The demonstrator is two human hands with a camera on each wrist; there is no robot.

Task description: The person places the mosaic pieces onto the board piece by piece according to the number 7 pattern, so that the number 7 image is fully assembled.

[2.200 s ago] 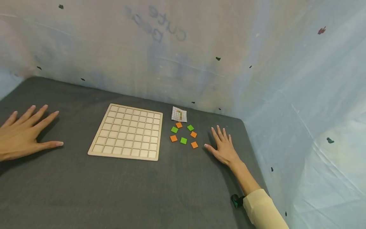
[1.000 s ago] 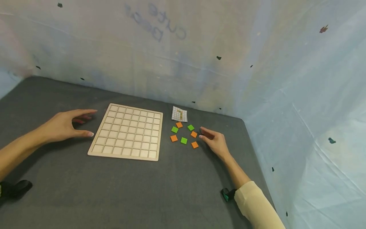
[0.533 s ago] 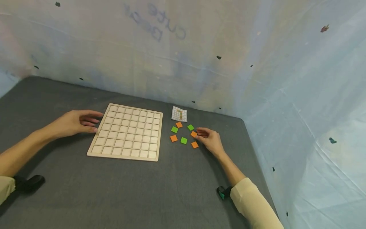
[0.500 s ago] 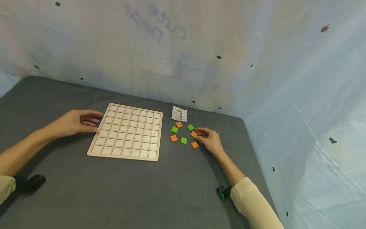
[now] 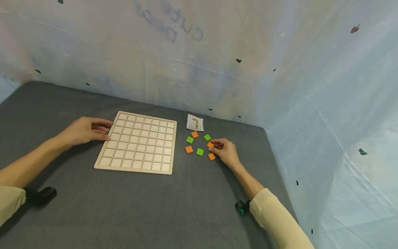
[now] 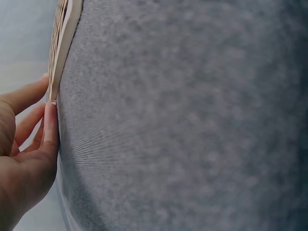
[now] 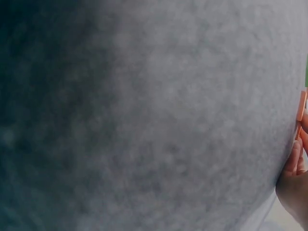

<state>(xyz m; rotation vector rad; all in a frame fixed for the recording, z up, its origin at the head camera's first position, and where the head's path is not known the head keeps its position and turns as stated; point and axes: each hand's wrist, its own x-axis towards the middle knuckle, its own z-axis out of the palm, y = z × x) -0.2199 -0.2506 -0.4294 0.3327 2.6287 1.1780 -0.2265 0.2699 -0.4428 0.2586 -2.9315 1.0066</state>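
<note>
A wooden grid board point(image 5: 136, 145) lies on the dark cloth, its square cells bare. At its left edge my left hand point(image 5: 84, 131) pinches the rim between thumb and fingers; the left wrist view shows the board's edge point(image 6: 65, 43) meeting the fingertips. To the board's right, my right hand point(image 5: 226, 152) pinches an orange square tile point(image 5: 210, 144) between thumb and index finger, low over the cloth. Another orange tile point(image 5: 212, 156) lies just below that hand, and a green tile point(image 5: 207, 137) just above. The right wrist view catches only part of the hand point(image 7: 293, 185) and an orange tile point(image 7: 301, 106).
More loose tiles lie between board and right hand: a green tile point(image 5: 200, 151), an orange tile point(image 5: 189, 149), a green tile point(image 5: 190, 139) and an orange tile point(image 5: 194, 134). Behind them sits a small printed grid card point(image 5: 195, 123). A pale sheet point(image 5: 199, 69) walls the table's back and right.
Both hands began spread flat on the cloth. My left hand has moved right to the board's edge, and my right hand has moved left and taken hold of an orange tile.
</note>
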